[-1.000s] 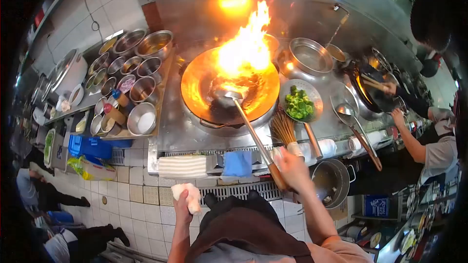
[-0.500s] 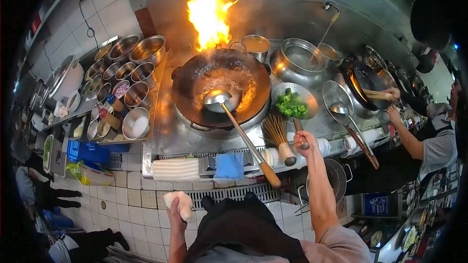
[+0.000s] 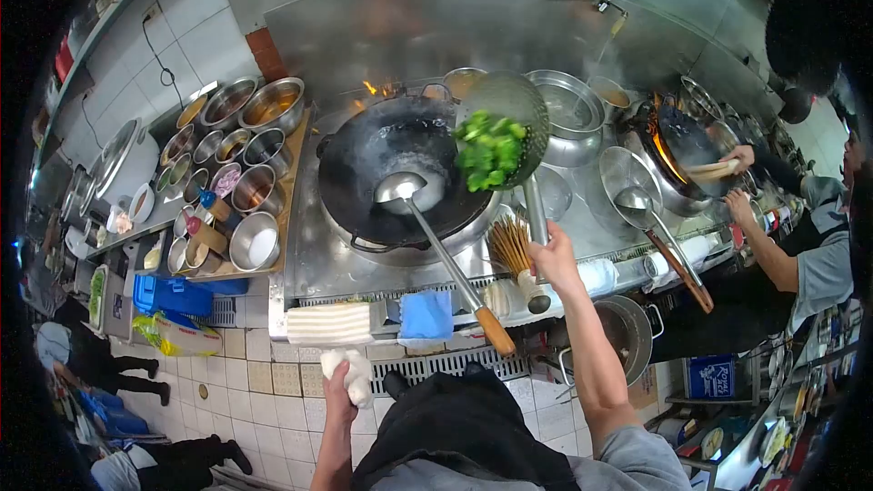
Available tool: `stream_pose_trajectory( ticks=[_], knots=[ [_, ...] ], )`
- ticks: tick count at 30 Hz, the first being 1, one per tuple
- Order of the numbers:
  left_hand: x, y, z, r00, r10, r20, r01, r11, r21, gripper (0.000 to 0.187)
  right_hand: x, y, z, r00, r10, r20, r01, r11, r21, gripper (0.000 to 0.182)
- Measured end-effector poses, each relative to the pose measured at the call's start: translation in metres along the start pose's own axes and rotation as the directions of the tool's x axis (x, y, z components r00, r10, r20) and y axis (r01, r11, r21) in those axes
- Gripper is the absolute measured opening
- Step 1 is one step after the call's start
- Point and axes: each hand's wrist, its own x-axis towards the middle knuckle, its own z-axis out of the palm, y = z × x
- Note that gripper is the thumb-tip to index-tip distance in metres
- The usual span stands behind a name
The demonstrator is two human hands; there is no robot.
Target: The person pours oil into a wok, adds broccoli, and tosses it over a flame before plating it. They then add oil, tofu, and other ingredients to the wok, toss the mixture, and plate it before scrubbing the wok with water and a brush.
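My right hand (image 3: 556, 259) is wrapped round the handle of a perforated strainer (image 3: 511, 95), raised and tilted beside the wok's right rim. Green leafy vegetables (image 3: 491, 153) are bunched at its left edge, slightly blurred. The dark wok (image 3: 359, 159) sits on the burner with a little steam rising. A ladle (image 3: 400, 187) rests in it, its wooden-ended handle reaching over the stove's front edge. Low by my body, my left hand (image 3: 336, 395) grips a bunched white cloth (image 3: 357, 376). Just left of my right hand stands a bamboo wok brush (image 3: 513, 250).
Metal bowls (image 3: 259, 186) with ingredients crowd the left counter. Folded striped (image 3: 329, 323) and blue cloths (image 3: 426, 315) lie along the stove front. Small flames (image 3: 375, 88) show behind the wok. At right, a co-worker's hands (image 3: 744, 205) are by another wok; a strainer (image 3: 630, 177) holds another ladle.
The tall flame behind the wok has shrunk to small flickers. My right hand has raised and tilted the strainer toward the wok, and the greens have shifted left. My left hand moved slightly right.
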Motion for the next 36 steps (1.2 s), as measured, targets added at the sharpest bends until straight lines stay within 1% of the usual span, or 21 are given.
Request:
stream_pose_trajectory(
  ticks=[2,5,9,10,11,13,15,19,20,21,22,23,25,27,28,29,30,32,33,35,36],
  knots=[
    [0.01,0.001,0.007,1.0,-0.008,0.029,0.008,1.0,-0.009,0.043,-0.004,-0.016,0.002,0.996,-0.086,-0.039,0.073,0.962,-0.261,0.043],
    [0.015,-0.005,0.012,0.998,-0.032,0.053,0.033,0.999,-0.019,0.042,0.011,0.001,-0.016,0.977,-0.208,-0.057,0.187,0.949,-0.252,0.043],
    [0.008,-0.014,0.029,1.0,-0.017,0.001,0.017,0.999,-0.03,0.042,0.01,0.005,-0.04,0.992,-0.068,-0.105,0.068,0.998,0.001,0.041],
    [0.004,-0.014,0.034,0.999,-0.009,-0.04,0.007,0.999,-0.04,0.042,0.014,0.02,-0.047,0.994,-0.026,-0.11,0.037,0.995,0.092,0.028],
    [0.003,-0.011,0.039,0.999,-0.012,-0.042,0.01,0.999,-0.041,0.042,0.019,0.034,-0.056,0.994,-0.024,-0.108,0.034,0.995,0.09,0.028],
    [0.006,0.0,0.047,0.992,-0.103,0.075,0.112,0.986,-0.127,0.043,0.027,0.056,-0.071,0.974,0.223,-0.036,-0.199,0.922,0.332,0.017],
    [0.024,0.007,0.058,0.993,-0.114,0.015,0.115,0.977,-0.181,0.043,0.036,0.076,-0.087,0.941,0.337,0.027,-0.324,0.878,0.352,0.013],
    [0.062,0.04,0.079,0.987,-0.085,0.136,0.112,0.972,-0.205,0.044,0.055,0.112,-0.118,0.916,0.393,0.081,-0.391,0.826,0.406,0.009],
    [0.073,0.048,0.083,0.987,-0.081,0.142,0.109,0.973,-0.202,0.044,0.061,0.119,-0.127,0.937,0.347,0.035,-0.348,0.932,0.099,0.012],
    [0.088,0.055,0.085,0.985,-0.077,0.152,0.107,0.974,-0.198,0.044,0.054,0.109,-0.12,0.937,0.347,0.042,-0.349,0.932,0.097,0.012],
    [0.103,0.061,0.089,0.982,-0.063,0.177,0.09,0.985,-0.146,0.041,0.039,0.083,-0.107,0.993,-0.06,-0.105,0.01,0.908,-0.419,0.018],
    [0.122,0.064,0.089,0.976,-0.049,0.212,0.074,0.991,-0.114,0.039,0.028,0.067,-0.088,0.881,-0.473,-0.02,0.249,0.499,-0.83,0.024],
    [0.154,0.075,0.091,0.94,-0.109,0.324,0.124,0.992,-0.026,0.041,0.006,0.073,-0.03,0.891,-0.454,-0.013,0.366,0.736,-0.57,0.041],
    [0.17,0.089,0.103,0.93,-0.15,0.336,0.166,0.986,-0.02,0.044,-0.058,0.007,0.046,0.855,-0.449,0.258,0.482,0.507,-0.715,0.055],
    [0.177,0.094,0.109,0.921,-0.186,0.342,0.203,0.979,-0.014,0.047,-0.068,0.011,0.073,0.936,-0.187,0.298,0.352,0.504,-0.789,0.057],
    [0.184,0.096,0.113,0.916,-0.192,0.352,0.21,0.978,-0.012,0.047,-0.076,0.019,0.091,0.951,0.092,0.296,0.223,0.462,-0.858,0.06],
    [0.19,0.098,0.117,0.922,-0.209,0.326,0.214,0.977,0.02,0.048,-0.086,0.031,0.096,0.954,0.095,0.283,0.21,0.458,-0.864,0.06],
    [0.194,0.103,0.125,0.906,-0.258,0.335,0.238,0.966,0.098,0.052,-0.096,0.047,0.106,0.942,-0.158,0.296,0.293,0.817,-0.497,0.059],
    [0.192,0.107,0.13,0.903,-0.302,0.305,0.268,0.952,0.147,0.051,-0.106,0.037,0.112,0.944,-0.152,0.292,0.288,0.814,-0.505,0.059],
    [0.198,0.104,0.134,0.872,-0.339,0.354,0.307,0.941,0.143,0.052,-0.131,0.007,0.123,0.974,0.164,0.158,-0.129,0.968,-0.214,0.056],
    [0.199,0.102,0.138,0.895,-0.31,0.32,0.287,0.951,0.118,0.047,-0.137,0.007,0.134,0.978,0.166,0.126,-0.158,0.985,-0.067,0.052]
  ],
)
